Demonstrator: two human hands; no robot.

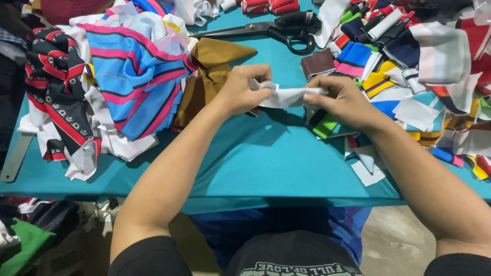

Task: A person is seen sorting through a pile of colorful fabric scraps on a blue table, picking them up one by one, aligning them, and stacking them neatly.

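Observation:
Both my hands hold one small white fabric piece (287, 96) above the teal table cover (266, 158). My left hand (244, 91) pinches its left end with closed fingers. My right hand (341, 99) grips its right end between thumb and fingers. The piece stretches between the two hands, a little crumpled. Just beyond my left hand lies a brown fabric piece (210, 76).
A heap of blue, pink and black striped cloth (117, 76) fills the left side. Many small multicoloured fabric scraps (419, 76) are piled at the right. Black scissors (276, 29) lie at the far middle. A metal ruler (15, 156) sits at the left edge.

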